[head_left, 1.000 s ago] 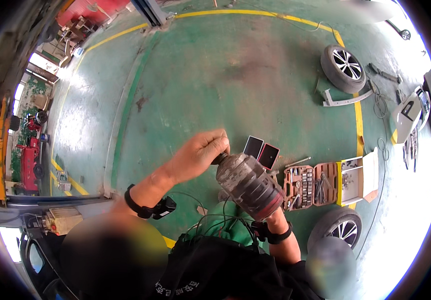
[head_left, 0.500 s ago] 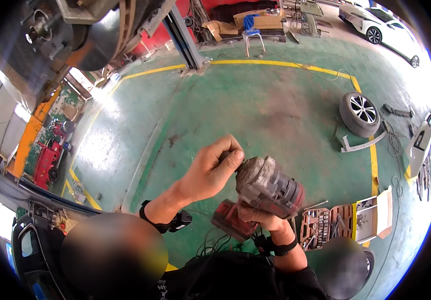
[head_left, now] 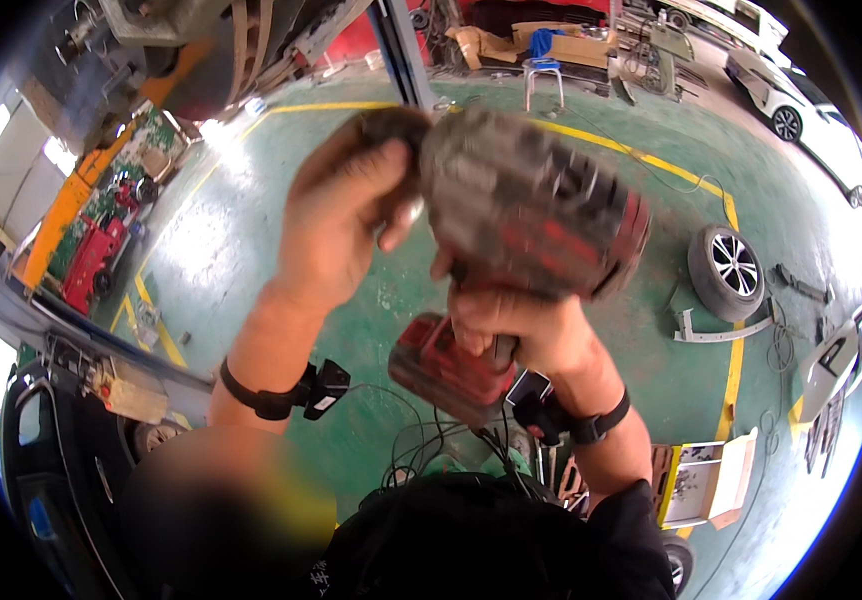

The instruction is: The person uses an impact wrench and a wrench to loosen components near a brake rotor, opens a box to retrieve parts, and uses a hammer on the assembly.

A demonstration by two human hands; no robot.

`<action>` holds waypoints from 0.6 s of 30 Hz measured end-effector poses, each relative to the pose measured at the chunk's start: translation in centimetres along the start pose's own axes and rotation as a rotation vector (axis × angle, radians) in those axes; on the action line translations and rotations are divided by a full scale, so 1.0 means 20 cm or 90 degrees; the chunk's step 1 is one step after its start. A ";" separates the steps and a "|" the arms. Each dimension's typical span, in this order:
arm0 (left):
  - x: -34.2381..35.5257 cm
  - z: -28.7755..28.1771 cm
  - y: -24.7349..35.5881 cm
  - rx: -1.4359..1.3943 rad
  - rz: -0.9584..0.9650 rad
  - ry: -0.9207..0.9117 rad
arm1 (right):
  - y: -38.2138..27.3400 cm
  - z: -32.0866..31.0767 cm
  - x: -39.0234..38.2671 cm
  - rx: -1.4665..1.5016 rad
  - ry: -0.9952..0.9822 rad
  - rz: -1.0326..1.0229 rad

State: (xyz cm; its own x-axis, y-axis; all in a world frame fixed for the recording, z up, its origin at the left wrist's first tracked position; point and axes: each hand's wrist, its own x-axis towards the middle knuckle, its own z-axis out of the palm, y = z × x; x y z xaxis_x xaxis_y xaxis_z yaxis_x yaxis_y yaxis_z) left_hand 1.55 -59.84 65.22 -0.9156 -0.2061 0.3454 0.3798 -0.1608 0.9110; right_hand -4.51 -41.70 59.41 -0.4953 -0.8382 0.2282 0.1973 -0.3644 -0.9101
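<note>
The right hand (head_left: 523, 322) clasps the power tool (head_left: 536, 215) by its handle (head_left: 503, 355) (fingers (head_left: 473, 310) wrapped round), the left hand (head_left: 336, 222) pinching its dark, blurred nose (head_left: 398, 124) at left.

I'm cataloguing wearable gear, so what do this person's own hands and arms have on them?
The left hand and right hand wear no gloves. Near the left wrist is a black strap with a small boxy device; the right has a similar black band and unit. A black sleeve shows on the right arm.
</note>
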 end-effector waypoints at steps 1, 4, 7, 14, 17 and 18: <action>0.03 -0.02 0.02 0.003 0.027 -0.003 | -0.04 -0.01 0.06 -0.009 -0.012 -0.012; 0.10 -0.15 0.00 -0.007 0.081 0.072 | -0.18 -0.03 0.23 -0.076 -0.020 -0.029; 0.11 -0.35 -0.01 0.044 0.104 0.188 | -0.27 -0.06 0.39 -0.026 -0.071 -0.003; 0.28 -0.46 0.02 0.018 0.309 0.163 | -0.33 -0.05 0.58 -0.008 -0.099 -0.001; 0.32 -0.40 0.02 0.052 0.344 0.210 | -0.33 -0.06 0.59 -0.068 -0.120 -0.015; 0.32 -0.38 0.02 0.059 0.352 0.224 | -0.32 -0.07 0.60 -0.069 -0.130 -0.022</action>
State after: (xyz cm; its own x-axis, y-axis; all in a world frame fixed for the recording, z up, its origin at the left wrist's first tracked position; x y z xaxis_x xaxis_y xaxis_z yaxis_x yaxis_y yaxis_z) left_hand -3.16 -68.65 66.14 -0.4857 -0.5394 0.6879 0.7540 0.1396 0.6418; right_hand -12.83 -48.79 67.55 -0.3163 -0.8946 0.3158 0.0851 -0.3583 -0.9297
